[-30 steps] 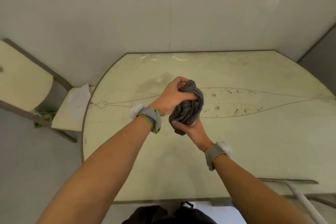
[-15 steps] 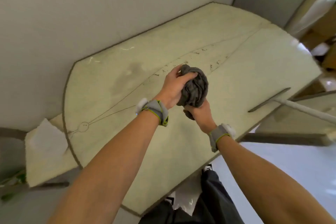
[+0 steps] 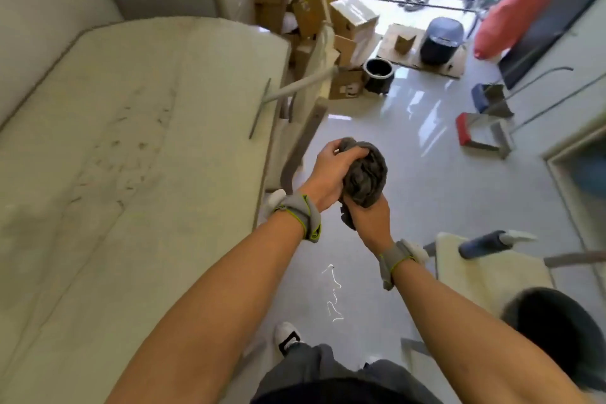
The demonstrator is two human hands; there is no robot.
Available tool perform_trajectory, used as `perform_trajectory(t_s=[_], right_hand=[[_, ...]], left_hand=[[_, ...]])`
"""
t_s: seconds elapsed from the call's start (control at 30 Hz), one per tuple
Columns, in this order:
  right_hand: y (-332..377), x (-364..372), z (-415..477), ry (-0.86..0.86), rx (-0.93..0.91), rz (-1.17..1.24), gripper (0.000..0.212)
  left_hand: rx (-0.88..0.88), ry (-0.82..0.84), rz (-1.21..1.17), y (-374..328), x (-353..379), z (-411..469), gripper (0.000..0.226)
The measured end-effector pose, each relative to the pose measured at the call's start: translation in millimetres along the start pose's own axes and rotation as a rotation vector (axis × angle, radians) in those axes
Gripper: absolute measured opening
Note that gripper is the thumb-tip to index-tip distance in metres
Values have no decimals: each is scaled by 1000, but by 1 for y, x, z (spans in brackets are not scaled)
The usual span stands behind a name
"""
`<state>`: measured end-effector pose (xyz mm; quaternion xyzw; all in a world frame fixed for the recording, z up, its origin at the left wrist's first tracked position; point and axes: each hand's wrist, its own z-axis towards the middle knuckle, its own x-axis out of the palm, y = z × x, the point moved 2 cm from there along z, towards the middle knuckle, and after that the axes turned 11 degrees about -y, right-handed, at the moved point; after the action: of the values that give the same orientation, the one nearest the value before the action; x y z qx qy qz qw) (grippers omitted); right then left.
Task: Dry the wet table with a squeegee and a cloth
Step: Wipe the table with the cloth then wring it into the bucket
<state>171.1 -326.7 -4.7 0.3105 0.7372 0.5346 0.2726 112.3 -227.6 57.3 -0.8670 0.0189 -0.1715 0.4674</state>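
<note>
Grey cloth (image 3: pixel 366 178) sits wadded upright, yr left grip (image 3: pixel 328 174) curled over its top, right grip (image 3: pixel 369 223) clenched round its bottom, both out over floor (image 3: pixel 433 193); bench (image 3: pixel 131 147) lies to yr left.

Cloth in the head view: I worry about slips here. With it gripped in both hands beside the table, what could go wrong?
1. The left hand and right hand grip the cloth over the glossy floor, not the table. Squeezed-out water could land near the shoe, where a streak glints: a slip risk.
2. The squeegee handle overhangs the table edge; an elbow might knock it off.
</note>
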Motion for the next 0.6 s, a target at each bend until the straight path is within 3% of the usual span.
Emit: perform_trajectory(t_s=[0.2,0.33,0.4,0.5,0.6], right_hand=[[-32,-238,-5,-387,-57,-219,26],[-51,-385,-27,-512,-95,-322,30],[-63,-448,-34,-492,-146,-394,39],[-75,-538,-39,-462,-238,-502,53],[-87,-588,-26,-356,-380,-647,56]], left_hand=[[-160,475,405,112,167,-50,53],[-350,778,524,190,246,-105,50],[-512,814,427,229,277,-125,53],[-744,719,352,299,332,-145,75],[-900,754,435,354,365,-156,68]])
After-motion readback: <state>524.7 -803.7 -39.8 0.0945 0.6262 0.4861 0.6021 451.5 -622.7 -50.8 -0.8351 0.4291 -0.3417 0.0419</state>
